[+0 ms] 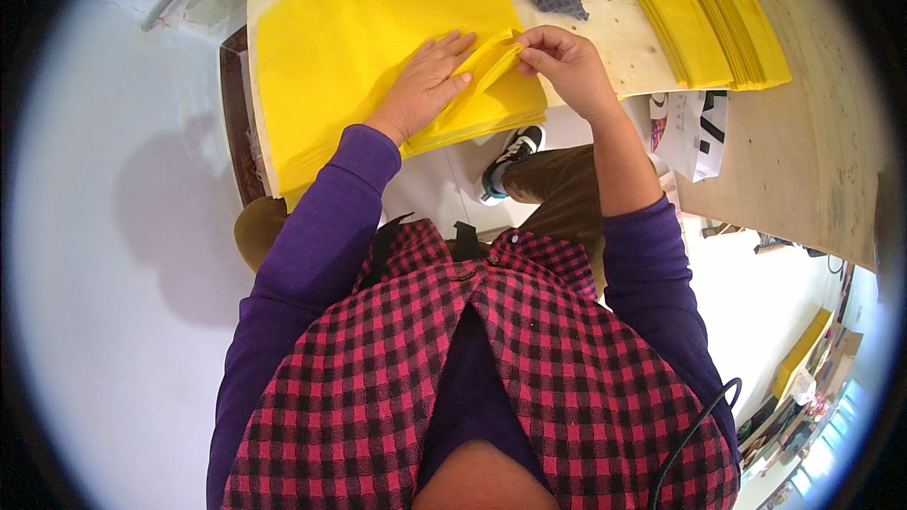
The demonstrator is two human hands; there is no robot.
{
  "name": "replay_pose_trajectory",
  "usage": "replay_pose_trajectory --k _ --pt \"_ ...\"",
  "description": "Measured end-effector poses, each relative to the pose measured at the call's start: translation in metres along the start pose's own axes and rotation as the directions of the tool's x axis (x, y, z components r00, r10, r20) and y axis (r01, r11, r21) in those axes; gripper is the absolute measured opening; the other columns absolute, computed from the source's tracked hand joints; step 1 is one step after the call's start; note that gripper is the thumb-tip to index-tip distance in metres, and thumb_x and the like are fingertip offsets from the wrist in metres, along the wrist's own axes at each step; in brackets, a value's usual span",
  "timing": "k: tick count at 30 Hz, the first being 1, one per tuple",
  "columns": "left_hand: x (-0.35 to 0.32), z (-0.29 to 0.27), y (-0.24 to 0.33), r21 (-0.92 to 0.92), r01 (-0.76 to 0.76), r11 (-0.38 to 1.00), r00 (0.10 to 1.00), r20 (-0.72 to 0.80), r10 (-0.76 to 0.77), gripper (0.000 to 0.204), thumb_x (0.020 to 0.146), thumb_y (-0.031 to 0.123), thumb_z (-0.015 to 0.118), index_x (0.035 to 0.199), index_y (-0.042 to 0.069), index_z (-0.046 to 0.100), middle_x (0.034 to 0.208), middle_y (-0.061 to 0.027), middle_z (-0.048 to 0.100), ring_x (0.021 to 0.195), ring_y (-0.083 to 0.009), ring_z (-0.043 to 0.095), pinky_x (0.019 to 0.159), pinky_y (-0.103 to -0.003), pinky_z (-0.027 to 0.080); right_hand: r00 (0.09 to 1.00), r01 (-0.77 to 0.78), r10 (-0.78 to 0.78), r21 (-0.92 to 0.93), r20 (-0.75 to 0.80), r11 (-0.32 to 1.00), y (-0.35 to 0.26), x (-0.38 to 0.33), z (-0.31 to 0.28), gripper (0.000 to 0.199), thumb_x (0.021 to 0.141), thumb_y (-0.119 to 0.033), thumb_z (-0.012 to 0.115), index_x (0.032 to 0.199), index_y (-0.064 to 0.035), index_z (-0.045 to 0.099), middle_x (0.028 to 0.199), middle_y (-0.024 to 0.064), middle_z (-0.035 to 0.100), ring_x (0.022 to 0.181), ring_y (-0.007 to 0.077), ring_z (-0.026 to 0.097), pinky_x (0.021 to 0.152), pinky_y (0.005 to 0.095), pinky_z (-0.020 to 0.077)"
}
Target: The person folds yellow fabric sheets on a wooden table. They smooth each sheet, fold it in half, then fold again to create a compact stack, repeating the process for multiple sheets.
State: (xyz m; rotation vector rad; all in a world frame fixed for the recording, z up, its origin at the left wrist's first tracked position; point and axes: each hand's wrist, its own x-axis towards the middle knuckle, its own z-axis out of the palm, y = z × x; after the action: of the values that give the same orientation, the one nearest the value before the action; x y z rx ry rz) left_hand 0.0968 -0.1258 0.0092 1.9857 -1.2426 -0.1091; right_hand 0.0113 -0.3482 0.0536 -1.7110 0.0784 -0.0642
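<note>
Right hand (565, 64) grip pinched on raised fold of yellow sheet (359, 28); left hand (427, 83) flat, open, pressing at nine o'clock. Folding underway; crease needs flattening next.

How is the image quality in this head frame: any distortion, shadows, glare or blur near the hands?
Head view: strong fisheye bending, with the plywood table edge curving and a dark vignette at the rim; even, soft lighting without glare; a faint shadow on the pale floor; the left hand, right hand and yellow paper sheets are sharp.

yellow paper sheet (368, 47), flat on table, near corner folded up
</note>
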Motion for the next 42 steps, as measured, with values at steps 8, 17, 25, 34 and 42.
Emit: replay_pose_trajectory --k 8,17,25,34,42 --pt "0.0 -0.002 0.005 -0.048 0.047 0.998 0.999 0.018 -0.047 0.058 0.095 0.041 0.043 0.136 0.001 0.045 0.143 -0.0165 0.042 0.138 -0.0316 0.031 0.114 -0.043 0.019 1.0 0.027 -0.027 0.008 0.004 1.0 -0.003 0.006 0.003 0.012 0.09 -0.002 0.058 0.101 0.0013 0.064 0.089 0.0011 0.064 0.078 0.0084 0.061 0.073 0.0216 0.0505" --pt "-0.001 -0.008 0.009 -0.204 0.131 0.97 0.991 0.048 -0.124 0.065 0.086 0.038 0.06 0.137 0.001 0.043 0.141 -0.0206 0.042 0.133 -0.0372 0.034 0.113 -0.043 0.02 0.996 0.082 -0.087 -0.132 -0.029 0.988 -0.01 0.035 0.018 0.015 0.09 -0.003 0.059 0.103 0.0035 0.062 0.092 0.0043 0.065 0.084 0.0104 0.063 0.076 0.0224 0.0516" --pt "-0.005 -0.008 0.004 -0.432 0.318 0.844 0.947 0.1 -0.306 0.058 0.084 0.021 0.064 0.135 0.001 0.044 0.133 -0.018 0.05 0.124 -0.0303 0.046 0.105 -0.035 0.035 0.981 0.07 -0.121 -0.305 -0.154 0.95 -0.001 0.009 0.001 0.014 0.088 -0.005 0.062 0.1 0.0021 0.064 0.09 0.0042 0.066 0.081 0.0102 0.062 0.075 0.0223 0.0505" --pt "-0.006 -0.004 0.008 -0.55 0.187 0.814 0.967 -0.042 -0.251 0.064 0.083 0.011 0.065 0.14 0.0 0.037 0.138 -0.0156 0.048 0.125 -0.024 0.048 0.105 -0.032 0.035 0.856 0.385 -0.508 -0.539 -0.095 0.749 0.01 -0.005 -0.003 0.031 0.079 -0.008 0.07 0.11 -0.0071 0.064 0.109 0.0066 0.062 0.099 0.0207 0.059 0.088 0.0323 0.047" --pt "-0.005 -0.006 0.02 -0.627 0.222 0.746 0.952 -0.027 -0.305 0.067 0.084 0.004 0.06 0.145 0.007 0.033 0.143 -0.0136 0.043 0.129 -0.0221 0.043 0.107 -0.032 0.033 0.993 0.072 -0.109 -0.466 -0.053 0.882 0.008 0.051 0.015 0.032 0.081 -0.016 0.07 0.11 -0.0037 0.063 0.101 0.0107 0.066 0.093 0.0194 0.062 0.082 0.0309 0.0486"
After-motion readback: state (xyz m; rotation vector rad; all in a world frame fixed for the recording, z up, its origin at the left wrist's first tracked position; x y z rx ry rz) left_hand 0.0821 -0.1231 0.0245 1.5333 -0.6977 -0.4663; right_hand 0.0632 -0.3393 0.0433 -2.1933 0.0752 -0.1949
